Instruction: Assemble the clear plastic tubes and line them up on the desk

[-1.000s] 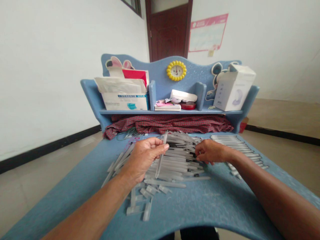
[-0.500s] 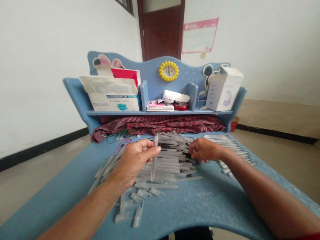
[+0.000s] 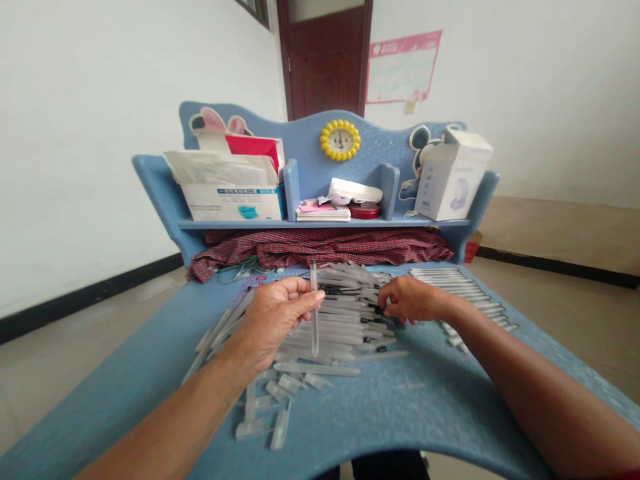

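Note:
My left hand (image 3: pixel 274 319) pinches a clear plastic tube (image 3: pixel 315 311) between thumb and fingers and holds it nearly upright above the heap. My right hand (image 3: pixel 410 300) rests with curled fingers on the right side of a pile of clear tubes and black-tipped pieces (image 3: pixel 345 317) on the blue desk (image 3: pixel 400 407). What its fingertips grip is too small to make out. Short clear caps (image 3: pixel 280 413) lie loose near the front.
A row of finished tubes (image 3: pixel 465 293) lies at the right. A red checked cloth (image 3: pixel 320 247) sits under the shelf. On the shelf stand a mask box (image 3: pixel 233 200), a white carton (image 3: pixel 453 177) and a yellow clock (image 3: pixel 341 139).
My left hand has turned the tube from a slant to nearly upright. My right hand stays on the pile. The view shifted slightly.

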The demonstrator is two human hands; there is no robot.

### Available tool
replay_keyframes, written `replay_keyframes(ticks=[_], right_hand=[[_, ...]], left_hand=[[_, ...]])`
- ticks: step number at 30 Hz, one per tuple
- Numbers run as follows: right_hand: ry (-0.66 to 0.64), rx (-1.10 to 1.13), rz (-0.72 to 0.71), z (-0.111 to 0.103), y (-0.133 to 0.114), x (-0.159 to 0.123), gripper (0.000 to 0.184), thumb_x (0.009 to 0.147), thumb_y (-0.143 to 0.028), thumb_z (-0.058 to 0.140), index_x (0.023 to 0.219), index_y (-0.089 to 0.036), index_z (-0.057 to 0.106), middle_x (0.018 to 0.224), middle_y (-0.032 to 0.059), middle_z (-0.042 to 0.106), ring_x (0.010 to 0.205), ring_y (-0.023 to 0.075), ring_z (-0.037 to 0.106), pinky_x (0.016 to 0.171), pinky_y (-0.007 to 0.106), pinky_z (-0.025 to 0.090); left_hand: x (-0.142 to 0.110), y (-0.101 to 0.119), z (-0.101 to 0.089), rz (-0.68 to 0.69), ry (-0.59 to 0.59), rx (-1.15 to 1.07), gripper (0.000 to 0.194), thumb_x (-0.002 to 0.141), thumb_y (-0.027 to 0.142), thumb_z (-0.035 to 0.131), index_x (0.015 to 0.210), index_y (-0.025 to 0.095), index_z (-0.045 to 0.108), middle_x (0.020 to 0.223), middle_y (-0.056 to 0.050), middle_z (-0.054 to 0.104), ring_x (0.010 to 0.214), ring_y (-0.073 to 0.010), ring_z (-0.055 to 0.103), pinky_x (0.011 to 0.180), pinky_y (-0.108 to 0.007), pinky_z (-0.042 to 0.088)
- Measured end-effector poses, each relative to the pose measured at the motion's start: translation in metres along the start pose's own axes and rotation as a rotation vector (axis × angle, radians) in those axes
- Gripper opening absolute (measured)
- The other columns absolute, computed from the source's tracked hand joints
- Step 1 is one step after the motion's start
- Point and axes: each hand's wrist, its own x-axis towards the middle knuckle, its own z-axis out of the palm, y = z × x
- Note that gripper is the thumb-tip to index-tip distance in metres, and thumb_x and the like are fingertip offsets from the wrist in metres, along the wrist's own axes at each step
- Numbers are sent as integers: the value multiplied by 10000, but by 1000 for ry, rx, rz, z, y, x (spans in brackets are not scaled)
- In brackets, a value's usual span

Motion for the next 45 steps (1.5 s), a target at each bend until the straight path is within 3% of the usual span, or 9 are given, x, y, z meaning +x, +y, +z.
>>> replay_keyframes(ticks=[45], right_hand=[[-13, -96, 6, 2, 1, 1, 233, 724, -126, 504, 908, -144, 645, 548, -11, 579, 413, 90, 532, 382, 162, 363]], left_hand=[[-2, 3, 1, -13, -8, 2, 176, 700, 331, 633, 675, 162, 588, 533, 57, 540, 487, -81, 430, 501, -218, 314]])
